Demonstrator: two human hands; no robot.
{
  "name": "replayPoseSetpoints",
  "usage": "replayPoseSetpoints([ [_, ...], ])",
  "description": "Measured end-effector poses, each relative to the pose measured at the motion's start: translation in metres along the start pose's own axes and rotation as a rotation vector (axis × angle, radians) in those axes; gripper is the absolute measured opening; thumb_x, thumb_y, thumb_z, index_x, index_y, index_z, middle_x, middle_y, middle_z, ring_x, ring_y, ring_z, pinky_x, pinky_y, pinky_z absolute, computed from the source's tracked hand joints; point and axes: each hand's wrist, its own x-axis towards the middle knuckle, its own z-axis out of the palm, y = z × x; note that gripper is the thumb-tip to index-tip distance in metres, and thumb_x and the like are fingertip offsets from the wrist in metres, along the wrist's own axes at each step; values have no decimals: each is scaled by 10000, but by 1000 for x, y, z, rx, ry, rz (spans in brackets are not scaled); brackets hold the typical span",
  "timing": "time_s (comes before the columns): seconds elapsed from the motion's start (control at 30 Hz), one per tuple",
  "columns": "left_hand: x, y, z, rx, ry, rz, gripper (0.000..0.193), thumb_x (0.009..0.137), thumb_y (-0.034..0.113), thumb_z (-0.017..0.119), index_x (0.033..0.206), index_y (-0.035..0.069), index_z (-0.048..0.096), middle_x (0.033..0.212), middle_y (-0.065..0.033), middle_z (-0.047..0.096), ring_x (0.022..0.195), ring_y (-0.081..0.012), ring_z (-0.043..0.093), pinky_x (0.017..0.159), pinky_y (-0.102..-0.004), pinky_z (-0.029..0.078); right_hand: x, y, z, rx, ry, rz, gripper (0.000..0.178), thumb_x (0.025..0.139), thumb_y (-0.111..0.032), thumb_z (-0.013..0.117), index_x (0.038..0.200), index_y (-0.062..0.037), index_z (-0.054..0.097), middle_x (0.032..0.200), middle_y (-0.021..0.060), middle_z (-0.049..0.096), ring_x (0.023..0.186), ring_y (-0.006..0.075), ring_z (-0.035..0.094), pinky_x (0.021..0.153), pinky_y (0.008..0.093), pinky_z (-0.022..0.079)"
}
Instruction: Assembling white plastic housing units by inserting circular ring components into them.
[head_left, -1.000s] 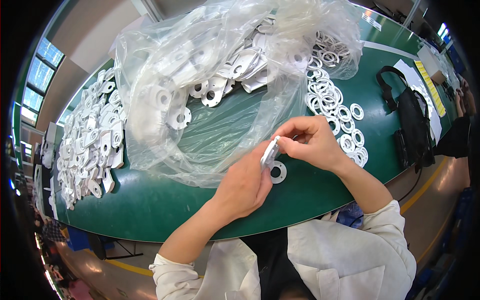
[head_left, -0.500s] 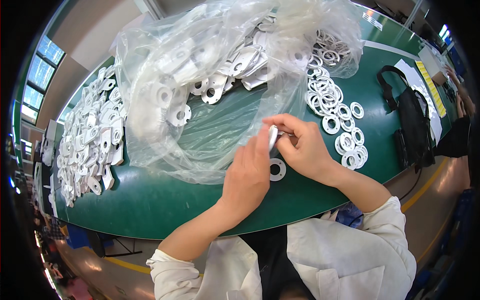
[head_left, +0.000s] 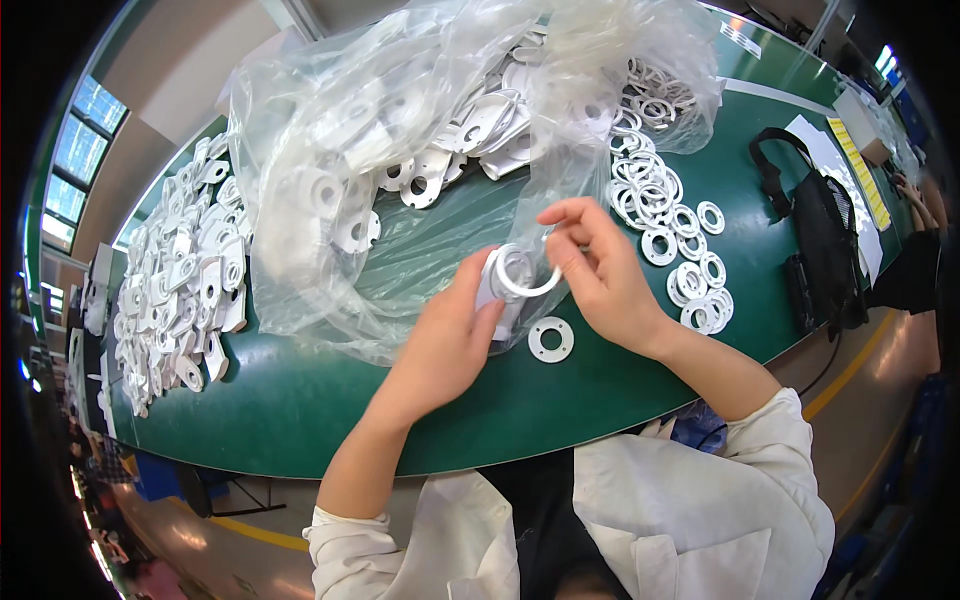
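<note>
My left hand (head_left: 440,342) grips a flat white plate (head_left: 506,320) with a round hole near its upper end, thumb on the near side. At the plate's upper end is a white ring (head_left: 541,291), tilted, with its right edge between the fingertips of my right hand (head_left: 608,285). Whether ring and plate touch is hard to tell. Just below lies a single flat white ring (head_left: 551,357) with small holes, flat on the green table (head_left: 330,400). A clear plastic bag (head_left: 285,285) spreads beyond my hands, with white plates (head_left: 425,180) in its mouth.
At the left a big heap of white plates (head_left: 185,270) covers the table. Loose white rings (head_left: 648,190) trail down the right side, out of the bag. Further right are a black strapped bag (head_left: 830,240), white paper and a yellow strip (head_left: 858,170). Another person's hands show at the far right.
My hands have drawn apart. The left has moved left and turned, so the plate now faces up; the right holds the ring out at its edge. The flat ring on the table is now uncovered.
</note>
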Motion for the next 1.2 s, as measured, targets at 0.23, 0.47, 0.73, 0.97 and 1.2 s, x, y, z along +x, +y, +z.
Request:
replayPoseSetpoints([
  [0.23, -17, 15, -16, 246, 168, 19, 419, 892, 52, 536, 1289, -16, 420, 1020, -258, 616, 863, -420, 614, 711, -427, 495, 3, -4, -8, -272, 156, -341, 166, 957, -23, 456, 1110, -7, 520, 861, 24, 535, 732, 72, 518, 670, 216, 422],
  [0.47, -13, 4, -42, -320, 45, -262, 333, 936, 128, 524, 1246, 14, 479, 971, -30, 614, 748, -79, 566, 595, -241, 471, 24, -18, -80, -171, -108, 165, 185, 943, -107, 509, 1075, -4, 587, 778, -23, 534, 710, 49, 491, 653, 207, 413],
  [0.73, -24, 23, -68, 324, -346, -300, 232, 865, 201, 654, 1010, 21, 634, 620, -27, 597, 611, -70, 578, 568, -249, 471, 12, 0, -68, -944, -213, -161, 96, 816, -99, 658, 873, -23, 642, 792, 93, 619, 719, 243, 606, 643, 330, 479],
  [0.97, -16, -5, -67, 203, 108, -158, 180, 865, 171, 641, 942, 9, 647, 647, -82, 616, 608, -108, 576, 598, -250, 450, 6, -6, -17, -681, 41, -469, 117, 772, -46, 702, 884, -50, 667, 769, 91, 617, 705, 226, 591, 601, 303, 463],
  [1.2, 61, -47, -44, 774, 566, 234, 197, 861, 161, 637, 955, -11, 613, 924, -135, 604, 862, -278, 596, 697, -389, 489, -2, 23, 10, -697, -268, -518, 251, 766, -163, 743, 990, -79, 666, 952, 47, 594, 828, 228, 582, 693, 332, 494],
])
